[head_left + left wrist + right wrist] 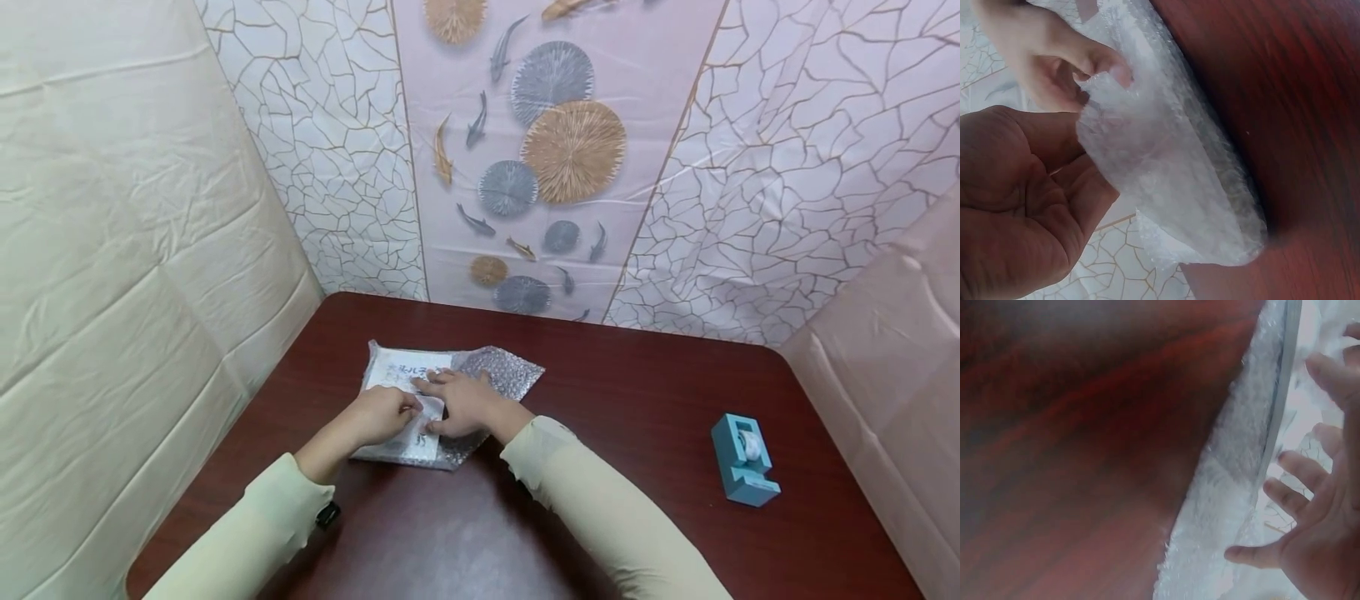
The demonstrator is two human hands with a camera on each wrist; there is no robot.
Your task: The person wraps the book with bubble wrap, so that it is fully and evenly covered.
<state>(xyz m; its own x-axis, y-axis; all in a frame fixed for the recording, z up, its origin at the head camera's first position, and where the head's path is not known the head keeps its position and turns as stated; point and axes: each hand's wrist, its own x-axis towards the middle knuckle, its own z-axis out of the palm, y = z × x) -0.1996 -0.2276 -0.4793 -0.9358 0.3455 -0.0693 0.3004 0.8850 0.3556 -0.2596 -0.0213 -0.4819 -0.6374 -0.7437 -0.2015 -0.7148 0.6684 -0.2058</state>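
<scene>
A flat white book or booklet [405, 364] with dark characters on its face lies on a sheet of bubble wrap [517, 372] on the table. Part of the wrap comes up over the book's left side. My left hand [385, 414] pinches the edge of a loose wrap flap [1160, 156], its fingertips partly hidden behind the plastic in the left wrist view. Just right of it, my right hand [467, 402] rests on the book with fingers spread. In the right wrist view, the fingers [1294, 469] lie straight and apart along the book's grey edge [1282, 394].
A teal tape dispenser [744, 458] with a roll of clear tape stands on the right side of the dark red table [630, 400]. Patterned sheets [345, 167] hang behind the table, and pale cloth walls [135, 250] close in its sides.
</scene>
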